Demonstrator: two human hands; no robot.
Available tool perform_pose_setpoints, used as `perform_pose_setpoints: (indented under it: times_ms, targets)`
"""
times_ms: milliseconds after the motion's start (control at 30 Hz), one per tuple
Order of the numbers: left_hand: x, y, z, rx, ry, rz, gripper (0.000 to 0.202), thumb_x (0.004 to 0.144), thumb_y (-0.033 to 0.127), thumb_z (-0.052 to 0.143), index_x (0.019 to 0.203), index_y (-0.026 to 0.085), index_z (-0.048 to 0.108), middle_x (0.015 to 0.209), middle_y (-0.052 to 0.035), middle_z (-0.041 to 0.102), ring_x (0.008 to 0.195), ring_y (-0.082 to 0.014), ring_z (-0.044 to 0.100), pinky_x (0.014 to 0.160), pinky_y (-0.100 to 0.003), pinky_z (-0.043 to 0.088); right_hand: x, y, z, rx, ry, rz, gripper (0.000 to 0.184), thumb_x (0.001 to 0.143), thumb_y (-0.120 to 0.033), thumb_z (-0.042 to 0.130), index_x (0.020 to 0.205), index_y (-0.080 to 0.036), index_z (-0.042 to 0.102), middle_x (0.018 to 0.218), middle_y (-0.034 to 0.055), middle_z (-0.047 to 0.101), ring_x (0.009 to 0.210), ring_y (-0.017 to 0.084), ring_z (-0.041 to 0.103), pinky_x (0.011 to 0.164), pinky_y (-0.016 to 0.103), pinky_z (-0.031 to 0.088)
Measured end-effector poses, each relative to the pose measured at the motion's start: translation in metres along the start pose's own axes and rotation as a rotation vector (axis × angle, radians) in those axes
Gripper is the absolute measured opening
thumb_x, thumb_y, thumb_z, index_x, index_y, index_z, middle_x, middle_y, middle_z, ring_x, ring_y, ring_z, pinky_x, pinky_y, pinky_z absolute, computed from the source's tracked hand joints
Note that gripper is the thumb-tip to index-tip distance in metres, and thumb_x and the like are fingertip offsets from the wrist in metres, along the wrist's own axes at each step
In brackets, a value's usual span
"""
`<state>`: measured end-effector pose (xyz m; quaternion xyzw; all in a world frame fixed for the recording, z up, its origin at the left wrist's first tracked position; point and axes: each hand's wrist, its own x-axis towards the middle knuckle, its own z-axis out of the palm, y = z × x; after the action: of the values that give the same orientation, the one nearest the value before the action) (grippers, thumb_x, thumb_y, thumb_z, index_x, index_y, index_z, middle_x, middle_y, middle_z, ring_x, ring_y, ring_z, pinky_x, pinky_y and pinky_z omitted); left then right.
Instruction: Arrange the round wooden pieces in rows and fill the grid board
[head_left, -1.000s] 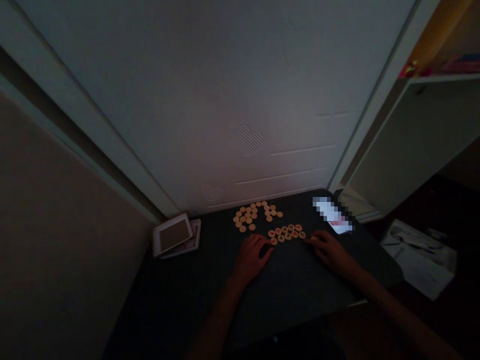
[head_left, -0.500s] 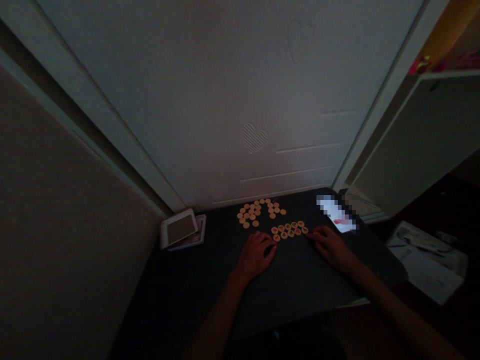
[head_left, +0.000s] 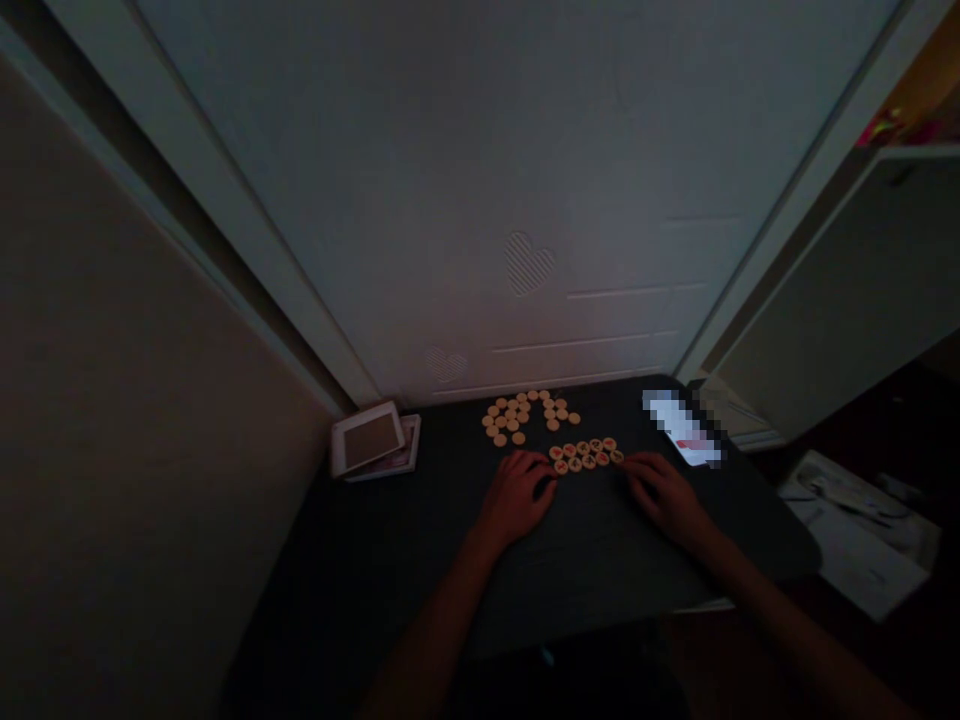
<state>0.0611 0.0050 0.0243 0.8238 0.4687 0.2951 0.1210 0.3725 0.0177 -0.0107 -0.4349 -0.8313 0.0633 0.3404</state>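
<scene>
Both my hands rest on a dark table (head_left: 420, 560) in dim light. My left hand (head_left: 517, 497) lies palm down with fingers bent, its fingertips at the left end of a small cluster of marked round wooden pieces (head_left: 586, 455). At the cluster's right end, my right hand (head_left: 664, 495) lies with fingers stretched toward the pieces. Neither hand visibly holds a piece. A larger group of plain round wooden pieces (head_left: 526, 416) lies farther back, near the wall.
A white box with its lid (head_left: 371, 442) sits at the table's back left. A blurred white rectangle (head_left: 684, 428) lies at the back right. A pale panel with heart shapes (head_left: 529, 262) rises behind the table. White shelving (head_left: 847, 300) and papers (head_left: 862, 530) stand to the right.
The view has shifted so the table sits slightly higher and to the right. My left hand has slid a little forward toward the marked pieces; my right hand stays at their right end.
</scene>
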Motion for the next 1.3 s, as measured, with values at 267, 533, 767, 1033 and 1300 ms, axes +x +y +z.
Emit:
perform_pose_setpoints:
  times_ms: [267,533,767,1033,1300]
  targets:
    - [0.001,-0.001,0.001,-0.025,-0.01,-0.01,0.018,0.094,0.025,0.057,0.109,0.026,0.068,0.126,-0.0049,0.064,0.12,-0.0246,0.055,0.103,-0.046,0.044,0.005,-0.029,0.009,0.042,-0.011,-0.071,0.033,0.096,-0.025,0.056,0.128,-0.028,0.064,0.121,0.0111,0.065,0.106,0.025,0.068,0.092,0.044,0.061]
    - [-0.001,-0.002,-0.001,-0.063,-0.002,-0.018,0.012,0.095,0.024,0.056,0.101,0.025,0.066,0.125,-0.0047,0.065,0.118,-0.0242,0.056,0.101,-0.045,0.045,0.009,-0.039,0.015,0.101,0.089,0.054,0.029,0.099,-0.029,0.051,0.125,-0.028,0.065,0.122,0.0097,0.066,0.112,0.025,0.066,0.096,0.044,0.059]
    - [0.0,-0.009,0.002,-0.166,0.092,-0.071,0.011,0.095,0.024,0.055,0.098,0.022,0.065,0.115,-0.0056,0.068,0.111,-0.0221,0.06,0.1,-0.043,0.047,0.031,-0.063,0.037,0.141,0.076,0.087,0.024,0.101,-0.03,0.047,0.113,-0.023,0.067,0.107,0.0091,0.073,0.099,0.024,0.07,0.09,0.041,0.059]
    - [0.001,-0.014,0.004,-0.316,0.187,-0.186,0.014,0.094,0.029,0.057,0.098,0.022,0.069,0.098,-0.004,0.073,0.093,-0.0194,0.066,0.089,-0.036,0.054,0.063,-0.087,0.066,0.198,0.092,-0.048,0.025,0.1,-0.028,0.052,0.12,-0.026,0.066,0.107,0.0093,0.072,0.101,0.026,0.069,0.092,0.047,0.057]
    - [0.002,-0.017,-0.002,-0.491,0.321,-0.367,0.021,0.095,0.035,0.057,0.095,0.02,0.071,0.085,-0.002,0.076,0.079,-0.017,0.07,0.076,-0.03,0.055,0.087,-0.097,0.086,0.326,0.14,0.067,0.02,0.099,-0.033,0.056,0.111,-0.024,0.068,0.093,0.0071,0.072,0.079,0.021,0.069,0.069,0.035,0.059]
